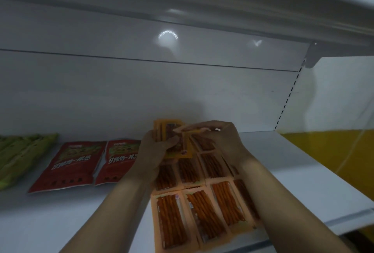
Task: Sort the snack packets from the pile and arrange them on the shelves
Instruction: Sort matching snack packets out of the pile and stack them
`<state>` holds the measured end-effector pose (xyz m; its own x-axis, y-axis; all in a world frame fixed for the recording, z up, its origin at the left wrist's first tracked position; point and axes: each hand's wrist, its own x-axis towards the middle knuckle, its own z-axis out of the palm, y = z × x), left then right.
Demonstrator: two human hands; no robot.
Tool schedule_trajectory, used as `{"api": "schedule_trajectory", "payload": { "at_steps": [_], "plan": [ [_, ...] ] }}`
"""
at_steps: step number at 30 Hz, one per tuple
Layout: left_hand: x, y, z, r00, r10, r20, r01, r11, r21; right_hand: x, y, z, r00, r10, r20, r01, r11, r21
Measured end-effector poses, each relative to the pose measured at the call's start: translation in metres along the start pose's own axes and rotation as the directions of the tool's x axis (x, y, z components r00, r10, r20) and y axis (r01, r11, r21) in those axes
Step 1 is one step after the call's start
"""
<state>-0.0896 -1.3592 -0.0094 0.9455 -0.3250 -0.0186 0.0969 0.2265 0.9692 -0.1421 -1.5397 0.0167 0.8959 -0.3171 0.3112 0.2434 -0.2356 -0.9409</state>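
Hands (pixel 192 141) hold orange packets (pixel 172 137) above shelf (pixel 303 171) rows.

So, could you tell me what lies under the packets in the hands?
Rows of orange stick packets lie flat on the shelf. The left hand, right hand and held packets cover part of the back rows.

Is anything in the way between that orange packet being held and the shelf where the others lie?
Nothing visible. The right hand pinches the orange packet just above the back row of laid-out packets, and bare shelf lies open to their right.
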Motion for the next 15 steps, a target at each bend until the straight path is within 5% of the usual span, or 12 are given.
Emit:
{"api": "schedule_trajectory", "payload": {
  "at_steps": [8,12,15],
  "plan": [
    [-0.003,0.001,0.007,0.996,-0.066,0.054,0.074,0.984,-0.162,-0.007,0.005,-0.002,1.000,-0.020,0.000,0.020,1.000,-0.024],
    [-0.005,0.001,0.010,0.990,-0.067,0.123,0.081,0.990,-0.115,-0.002,0.010,-0.004,0.990,-0.141,0.005,0.139,0.962,-0.236],
    [-0.006,0.000,0.015,0.992,-0.063,0.107,0.071,0.995,-0.075,0.001,0.012,0.000,0.987,-0.158,0.021,0.158,0.957,-0.242]
  ]
}}
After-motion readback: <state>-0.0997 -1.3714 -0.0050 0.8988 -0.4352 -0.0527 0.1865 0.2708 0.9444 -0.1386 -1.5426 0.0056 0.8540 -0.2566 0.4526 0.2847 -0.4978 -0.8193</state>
